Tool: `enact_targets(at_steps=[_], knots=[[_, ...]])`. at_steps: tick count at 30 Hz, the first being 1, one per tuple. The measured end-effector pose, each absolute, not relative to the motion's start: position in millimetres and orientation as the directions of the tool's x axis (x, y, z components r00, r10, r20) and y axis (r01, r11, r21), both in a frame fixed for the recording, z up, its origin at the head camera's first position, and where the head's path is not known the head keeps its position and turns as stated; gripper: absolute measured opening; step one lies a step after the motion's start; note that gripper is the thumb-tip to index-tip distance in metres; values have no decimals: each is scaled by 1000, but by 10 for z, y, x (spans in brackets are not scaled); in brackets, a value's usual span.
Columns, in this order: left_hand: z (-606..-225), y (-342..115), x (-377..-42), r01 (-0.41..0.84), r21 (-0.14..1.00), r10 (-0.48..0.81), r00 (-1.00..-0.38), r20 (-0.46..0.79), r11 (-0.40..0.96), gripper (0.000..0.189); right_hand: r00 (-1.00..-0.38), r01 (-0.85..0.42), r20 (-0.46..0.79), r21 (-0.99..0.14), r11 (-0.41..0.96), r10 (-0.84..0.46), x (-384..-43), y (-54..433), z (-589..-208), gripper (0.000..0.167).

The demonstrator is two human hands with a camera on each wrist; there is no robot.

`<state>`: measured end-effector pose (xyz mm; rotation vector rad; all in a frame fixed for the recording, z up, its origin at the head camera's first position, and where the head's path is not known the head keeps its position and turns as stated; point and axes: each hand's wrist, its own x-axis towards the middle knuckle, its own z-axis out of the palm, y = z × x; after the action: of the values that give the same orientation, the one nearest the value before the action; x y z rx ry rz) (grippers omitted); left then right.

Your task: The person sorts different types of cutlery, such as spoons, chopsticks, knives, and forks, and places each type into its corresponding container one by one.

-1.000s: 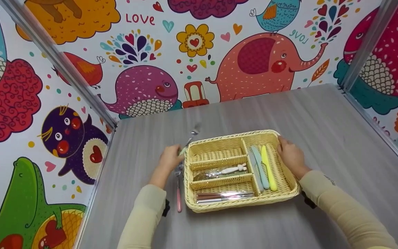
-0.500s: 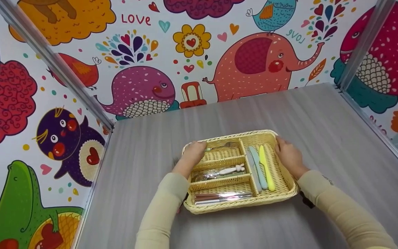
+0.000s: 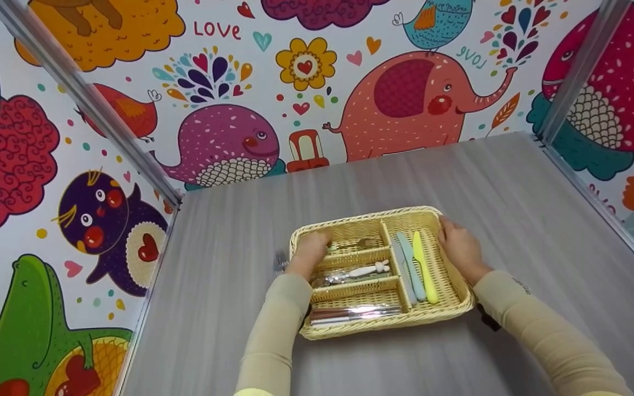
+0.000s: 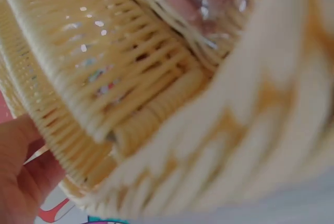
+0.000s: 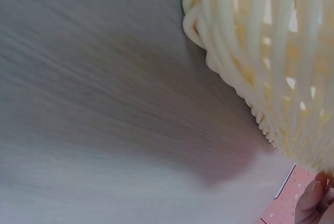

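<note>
A woven cutlery basket (image 3: 364, 216) with several compartments stands between my hands. My left hand (image 3: 310, 252) is inside its upper left compartment. The fingers hold a fork (image 3: 365, 242) by its handle, most of which the hand hides; the tines point right, low in the compartment. My right hand (image 3: 462, 250) grips the basket's right rim. The left wrist view shows the basket's dividers close up, with the left thumb and fingers (image 4: 31, 174) reaching past them. In the right wrist view, fingers (image 5: 313, 198) appear at the basket wall.
A yellow knife (image 3: 425, 269), a blue knife (image 3: 411, 264) and a grey one lie in the right compartment. Below the left hand are a white-handled utensil (image 3: 369, 269) and wrapped chopsticks (image 3: 355, 314). Fork tines (image 3: 280, 259) show on the table left of the basket.
My left hand has moved right, carrying the fork from beside the basket over the rim and down into the upper left compartment. The right hand stays on the rim.
</note>
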<state>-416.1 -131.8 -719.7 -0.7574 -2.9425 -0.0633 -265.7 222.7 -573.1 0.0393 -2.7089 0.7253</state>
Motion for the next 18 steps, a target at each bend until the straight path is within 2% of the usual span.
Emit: enact_targets(at_steps=[3,6,7,10,13,14,16,17,18], knots=[[-6683,-1247,-3845,478,96,472,-878,81,873,18,-948,-108,313,-486,867,58,-2659,2226,-5740,35],[-6326,-1192,-3620,470,127,461,-882,95,873,21,-951,-104,303,-489,866,57,-2659,2227,-5745,35],[-6427,-1205,-3711,461,155,456,-887,65,874,23,-951,-103,303,-491,865,58,-2658,2228,-5745,35],[-6616,-1207,-3804,468,111,458,-883,104,877,22,-950,-105,307,-489,866,58,-2658,2235,-5743,36],[-6895,-1216,-3990,418,99,418,-908,22,903,20,-947,-106,316,-485,868,61,-2662,2244,-5745,35],[-6935,-1211,-3998,416,73,412,-909,58,906,20,-945,-108,320,-483,869,61,-2662,2244,-5744,35],[-6874,-1206,-3963,396,79,394,-918,36,915,19,-944,-108,323,-481,870,61,-2666,2246,-5751,35],[-6657,-1162,-3848,368,101,371,-929,-12,925,17,-944,-108,325,-479,871,62,-2665,2246,-5755,34],[-6668,-1172,-3865,356,124,362,-932,-31,926,17,-943,-108,328,-477,872,63,-2662,2245,-5757,34]])
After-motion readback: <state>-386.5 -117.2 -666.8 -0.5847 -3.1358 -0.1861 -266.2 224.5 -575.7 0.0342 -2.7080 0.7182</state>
